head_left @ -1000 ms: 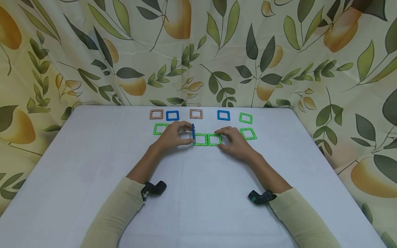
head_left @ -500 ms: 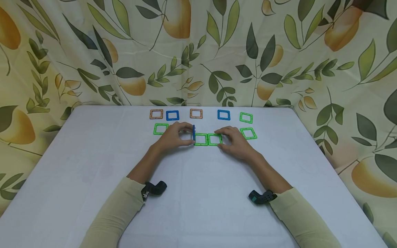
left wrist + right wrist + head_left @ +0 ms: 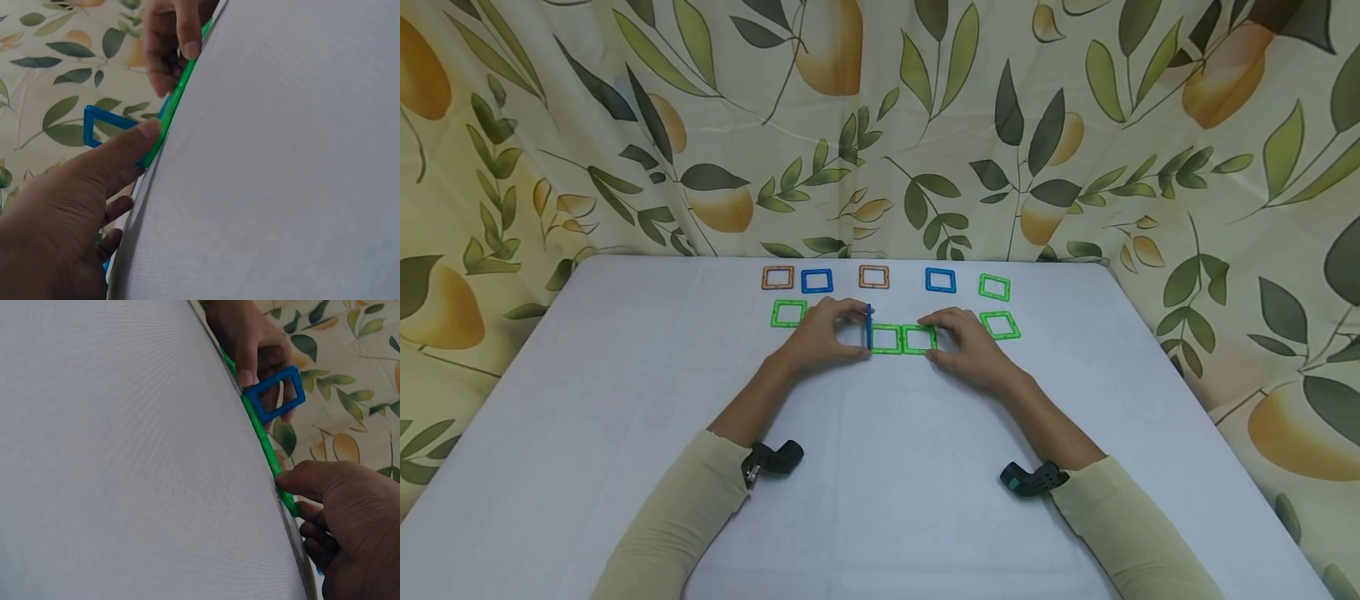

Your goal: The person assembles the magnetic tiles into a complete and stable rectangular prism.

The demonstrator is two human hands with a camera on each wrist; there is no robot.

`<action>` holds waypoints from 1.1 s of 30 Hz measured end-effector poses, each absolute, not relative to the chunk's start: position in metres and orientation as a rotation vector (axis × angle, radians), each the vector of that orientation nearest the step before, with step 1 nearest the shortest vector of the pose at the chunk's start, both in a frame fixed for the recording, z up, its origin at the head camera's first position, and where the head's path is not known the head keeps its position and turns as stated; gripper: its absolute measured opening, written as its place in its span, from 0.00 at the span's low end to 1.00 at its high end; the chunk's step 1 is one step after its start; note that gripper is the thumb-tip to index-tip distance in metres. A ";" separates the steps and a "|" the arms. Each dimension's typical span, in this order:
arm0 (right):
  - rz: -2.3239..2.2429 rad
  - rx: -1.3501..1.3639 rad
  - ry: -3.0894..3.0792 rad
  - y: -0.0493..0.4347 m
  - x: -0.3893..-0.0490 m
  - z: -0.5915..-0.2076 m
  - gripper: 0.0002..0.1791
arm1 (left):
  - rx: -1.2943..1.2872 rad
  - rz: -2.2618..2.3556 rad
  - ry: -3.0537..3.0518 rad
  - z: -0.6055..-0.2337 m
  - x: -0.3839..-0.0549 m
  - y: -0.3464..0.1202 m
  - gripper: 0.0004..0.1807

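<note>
A blue square magnetic tile (image 3: 868,327), an open frame, stands upright along the left edge of a flat green square tile (image 3: 887,352). My left hand (image 3: 820,336) grips the blue tile between thumb and fingers at its near and far sides. Edge to edge with that green tile lies a second green tile (image 3: 919,352). Thumb and fingers of my right hand (image 3: 968,343) pinch its right end. In the right wrist view the blue tile (image 3: 270,382) rises from the green strip at the left hand's thumb.
Along the back of the white table (image 3: 880,467) lie loose square tiles: two orange, one of them the left orange tile (image 3: 778,287), two blue and a green tile (image 3: 995,297). Another green tile (image 3: 789,324) lies behind the left hand, and one more green tile (image 3: 1002,336) beside the right. A patterned curtain (image 3: 880,167) hangs behind.
My left thumb has shifted slightly toward me along the blue tile, which now lines up more closely with the green tile's edge. The right hand has stayed in place.
</note>
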State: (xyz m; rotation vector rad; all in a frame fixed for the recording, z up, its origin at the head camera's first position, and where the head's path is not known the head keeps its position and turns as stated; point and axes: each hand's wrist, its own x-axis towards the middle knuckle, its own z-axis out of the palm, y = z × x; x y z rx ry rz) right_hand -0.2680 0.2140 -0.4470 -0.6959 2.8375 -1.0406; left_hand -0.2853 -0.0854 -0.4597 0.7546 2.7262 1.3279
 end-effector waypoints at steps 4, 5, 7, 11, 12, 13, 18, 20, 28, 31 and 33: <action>-1.040 -0.697 2.841 0.215 -0.269 -0.448 0.27 | 0.688 1.305 2.756 -0.461 -0.282 -0.082 0.40; -1.040 -0.697 2.841 0.215 -0.269 -0.448 0.27 | 0.680 1.301 2.763 -0.461 -0.282 -0.082 0.40; -1.040 -0.698 2.842 0.214 -0.269 -0.448 0.27 | 0.674 1.291 2.774 -0.462 -0.282 -0.082 0.40; -1.046 -0.697 2.835 0.214 -0.269 -0.447 0.27 | 0.694 1.274 2.790 -0.462 -0.284 -0.082 0.39; -1.047 -0.695 2.834 0.214 -0.269 -0.447 0.27 | 0.700 1.272 2.791 -0.462 -0.284 -0.082 0.39; -1.047 -0.693 2.833 0.214 -0.269 -0.448 0.27 | 0.703 1.273 2.790 -0.462 -0.284 -0.082 0.38; -1.049 -0.693 2.828 0.214 -0.270 -0.449 0.27 | 0.696 1.278 2.779 -0.463 -0.282 -0.082 0.38; -1.054 -0.699 2.826 0.214 -0.270 -0.449 0.27 | 0.685 1.276 2.780 -0.463 -0.282 -0.082 0.38; -1.057 -0.682 2.828 0.213 -0.269 -0.449 0.27 | 0.657 1.257 2.799 -0.466 -0.283 -0.082 0.39; -1.056 -0.682 2.830 0.213 -0.269 -0.448 0.27 | 0.665 1.247 2.811 -0.465 -0.283 -0.081 0.39; -1.055 -0.681 2.830 0.213 -0.268 -0.447 0.27 | 0.669 1.238 2.820 -0.465 -0.283 -0.080 0.39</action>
